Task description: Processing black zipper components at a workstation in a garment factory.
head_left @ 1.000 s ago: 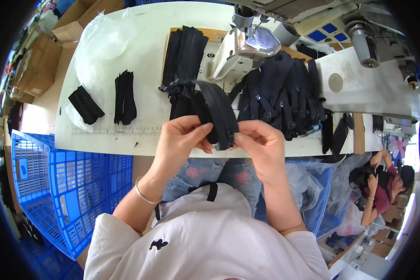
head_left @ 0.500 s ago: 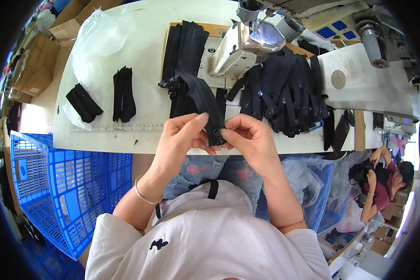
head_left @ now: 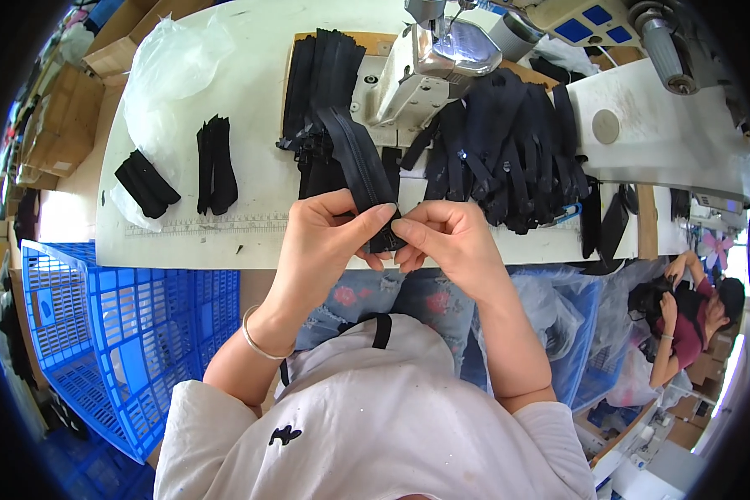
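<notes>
Both my hands pinch the near end of a black zipper [head_left: 359, 160] just above the front edge of the white table. My left hand [head_left: 335, 227] is closed on its left side, thumb on top. My right hand [head_left: 440, 237] grips the right side of the same end, thumb against my left thumb; the fingers partly cover that end. The zipper's far part runs up to a pile of black zippers [head_left: 325, 71] beside the sewing machine [head_left: 442, 62]. Another heap of black zippers [head_left: 508, 142] lies to the right of the machine head.
Two small black bundles [head_left: 217, 165] and a clear plastic bag [head_left: 171, 75] lie on the table's left. A blue plastic crate [head_left: 129, 333] stands on the left below the table. At the right, a blue bin [head_left: 579, 333] holds clear plastic, and another person [head_left: 692, 321] works beyond.
My thumbs have come together over the zipper's end, covering more of it. The left hand has shifted slightly right. The whole view has shifted a little.
</notes>
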Available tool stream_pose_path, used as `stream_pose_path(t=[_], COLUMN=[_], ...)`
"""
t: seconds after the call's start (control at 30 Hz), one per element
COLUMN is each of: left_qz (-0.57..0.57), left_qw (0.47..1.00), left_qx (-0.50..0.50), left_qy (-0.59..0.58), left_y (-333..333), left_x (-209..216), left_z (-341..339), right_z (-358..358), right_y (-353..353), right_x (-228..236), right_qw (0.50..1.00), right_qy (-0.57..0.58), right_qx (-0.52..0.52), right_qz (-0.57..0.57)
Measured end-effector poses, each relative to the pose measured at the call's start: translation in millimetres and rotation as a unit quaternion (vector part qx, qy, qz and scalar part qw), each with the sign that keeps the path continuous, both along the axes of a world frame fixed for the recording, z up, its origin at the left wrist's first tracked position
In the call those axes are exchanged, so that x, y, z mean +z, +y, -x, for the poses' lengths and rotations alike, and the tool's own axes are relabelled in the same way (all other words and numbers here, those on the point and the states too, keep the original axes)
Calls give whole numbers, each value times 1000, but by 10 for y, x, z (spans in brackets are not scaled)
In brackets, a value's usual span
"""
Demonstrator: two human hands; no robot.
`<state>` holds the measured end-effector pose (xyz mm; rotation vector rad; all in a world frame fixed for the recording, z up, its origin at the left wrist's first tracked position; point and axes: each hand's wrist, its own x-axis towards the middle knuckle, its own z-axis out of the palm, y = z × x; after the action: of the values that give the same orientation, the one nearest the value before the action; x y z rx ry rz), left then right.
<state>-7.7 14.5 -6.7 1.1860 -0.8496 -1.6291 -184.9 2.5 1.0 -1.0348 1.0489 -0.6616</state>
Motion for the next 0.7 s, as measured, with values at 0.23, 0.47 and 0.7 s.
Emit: stream_pose_path(t=[0.23,0.47,0.7], left_qz=[14,21,31], left_qw=[1000,1000,999], left_qx=[2,-5,-9], left_qy=[0,-22,-35], left_y=[7,5,-15], left_x=[62,78,108], left_z=[39,50,92], right_z=[21,37,69], right_y=[8,17,25], right_x=[4,-3,-39], right_qw=[1000,1000,999], right_qy=[-6,-13,-28], right_qx=[-3,-4,-16], right_qz=[0,11,23])
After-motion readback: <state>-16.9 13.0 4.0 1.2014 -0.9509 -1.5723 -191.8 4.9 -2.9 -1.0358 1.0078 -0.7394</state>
